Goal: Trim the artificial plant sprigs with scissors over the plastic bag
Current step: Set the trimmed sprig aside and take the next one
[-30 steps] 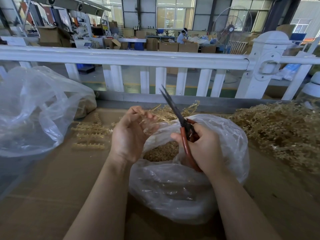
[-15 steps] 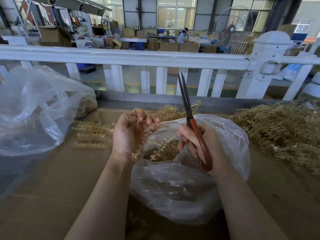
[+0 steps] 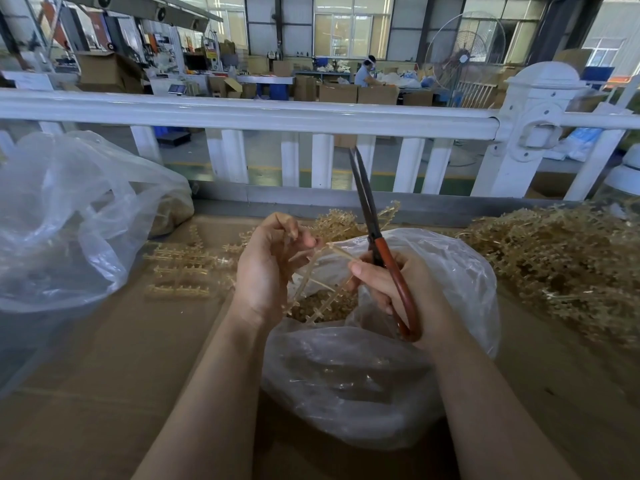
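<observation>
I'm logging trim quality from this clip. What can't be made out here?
- Head view: the left hand hides its grip on the sprig.
- The right hand covers part of the scissors handles.
- The plastic bag blurs the trimmings inside.

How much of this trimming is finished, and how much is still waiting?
Done: cut bits fill the bottom of the plastic bag, and a few trimmed strips lie to its left. In hand: the left hand holds a sprig over the bag; the right hand grips the scissors, blades nearly closed and pointing up. Left: a large pile of sprigs on the right.
</observation>
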`<state>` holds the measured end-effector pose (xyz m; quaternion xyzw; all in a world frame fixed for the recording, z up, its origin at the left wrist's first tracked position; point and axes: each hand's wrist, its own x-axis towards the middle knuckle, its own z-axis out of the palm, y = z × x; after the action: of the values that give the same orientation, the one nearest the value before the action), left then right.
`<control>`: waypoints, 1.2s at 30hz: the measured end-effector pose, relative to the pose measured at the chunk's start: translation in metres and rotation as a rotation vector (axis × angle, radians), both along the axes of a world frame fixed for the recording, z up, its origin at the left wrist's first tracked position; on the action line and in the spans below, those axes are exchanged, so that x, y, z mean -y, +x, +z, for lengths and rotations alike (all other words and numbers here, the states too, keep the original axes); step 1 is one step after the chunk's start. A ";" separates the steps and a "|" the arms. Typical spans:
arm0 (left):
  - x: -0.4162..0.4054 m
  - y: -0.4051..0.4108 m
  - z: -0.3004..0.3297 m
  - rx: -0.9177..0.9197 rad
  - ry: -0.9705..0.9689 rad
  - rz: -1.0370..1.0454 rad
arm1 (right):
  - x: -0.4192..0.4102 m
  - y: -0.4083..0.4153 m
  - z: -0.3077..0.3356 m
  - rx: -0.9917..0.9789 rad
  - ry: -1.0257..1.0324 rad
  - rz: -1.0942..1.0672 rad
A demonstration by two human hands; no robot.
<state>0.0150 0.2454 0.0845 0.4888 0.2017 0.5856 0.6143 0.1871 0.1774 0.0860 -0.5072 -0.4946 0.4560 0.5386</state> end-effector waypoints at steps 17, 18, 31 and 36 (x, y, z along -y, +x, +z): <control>-0.002 -0.022 0.013 0.366 -0.103 -0.093 | -0.001 0.008 -0.007 -0.196 0.189 -0.030; -0.005 -0.028 0.013 0.454 -0.119 -0.088 | -0.002 0.008 -0.007 -0.202 0.189 -0.043; -0.033 -0.068 -0.020 0.022 -0.449 0.965 | -0.002 0.012 -0.005 -0.221 0.201 -0.097; -0.035 -0.072 -0.026 -0.135 -0.550 1.117 | -0.001 0.008 -0.004 -0.163 0.134 -0.215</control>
<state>-0.0569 0.2802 0.0580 0.1698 0.6085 0.7129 0.3046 0.1949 0.1787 0.0825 -0.4815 -0.4212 0.4015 0.6554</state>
